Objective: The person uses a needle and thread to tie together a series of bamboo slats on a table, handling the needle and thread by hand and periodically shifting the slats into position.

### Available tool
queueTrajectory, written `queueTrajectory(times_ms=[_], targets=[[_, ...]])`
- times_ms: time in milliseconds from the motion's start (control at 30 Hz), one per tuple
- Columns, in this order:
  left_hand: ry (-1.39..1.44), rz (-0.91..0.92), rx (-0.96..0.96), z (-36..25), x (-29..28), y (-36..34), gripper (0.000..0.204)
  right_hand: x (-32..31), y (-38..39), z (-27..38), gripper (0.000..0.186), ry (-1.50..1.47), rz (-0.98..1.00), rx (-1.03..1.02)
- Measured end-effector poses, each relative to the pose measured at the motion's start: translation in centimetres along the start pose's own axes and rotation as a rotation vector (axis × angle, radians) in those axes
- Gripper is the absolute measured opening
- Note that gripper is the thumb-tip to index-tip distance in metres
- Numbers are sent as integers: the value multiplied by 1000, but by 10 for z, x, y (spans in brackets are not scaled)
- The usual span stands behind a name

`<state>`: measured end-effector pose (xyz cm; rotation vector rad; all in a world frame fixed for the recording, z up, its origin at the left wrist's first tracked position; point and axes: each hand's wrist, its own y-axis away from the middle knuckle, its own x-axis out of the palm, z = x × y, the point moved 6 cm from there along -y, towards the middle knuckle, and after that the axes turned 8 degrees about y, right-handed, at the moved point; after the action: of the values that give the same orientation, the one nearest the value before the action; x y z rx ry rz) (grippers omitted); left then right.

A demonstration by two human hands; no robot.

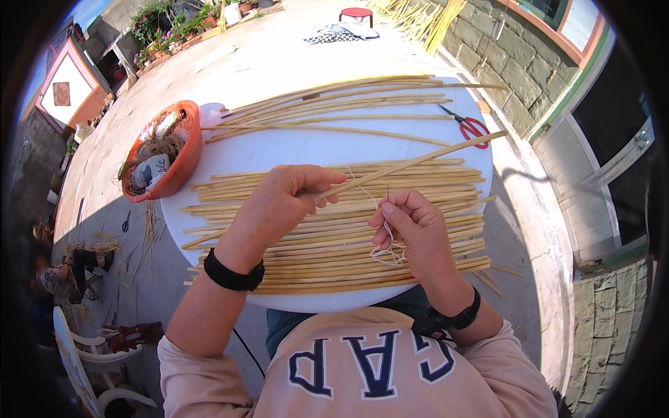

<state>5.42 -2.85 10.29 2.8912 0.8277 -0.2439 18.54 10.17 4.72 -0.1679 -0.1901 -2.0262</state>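
Note:
My left hand [275,198] is closed around one end of a long yellow stalk [435,157], which slants up to the right above the table. White thread [388,256] loops from that stalk down to my right hand [418,226]. The fingers of that hand are pinched on the thread, with a thin dark point like a needle tip rising above them. Beneath both hands lies a row of stalks [334,275], side by side across the white round table [293,301]. Several looser stalks [334,104] lie at its far side.
Red-handled scissors [473,129] rest at the table's far right. An orange basin [184,164] with fibre and stones stands at the left edge. A person [66,275] sits far left. Beyond the table are a red stool [356,12] and more stalks [439,28] by the wall.

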Motion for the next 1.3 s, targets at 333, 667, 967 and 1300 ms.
queueTrajectory(times_ms=[333,667,967,1300], targets=[[69,106,-7,-3,14,6,65,-3,0,7,9,-35,-82,-142],[29,52,-10,-5,0,19,67,-11,1,9,8,-111,-141,-292],[-308,-141,256,-26,-9,37,66,0,7,20,8,-42,-13,-454],[-494,-317,515,-37,-4,53,55,0,7,20,6,-83,20,-528]])
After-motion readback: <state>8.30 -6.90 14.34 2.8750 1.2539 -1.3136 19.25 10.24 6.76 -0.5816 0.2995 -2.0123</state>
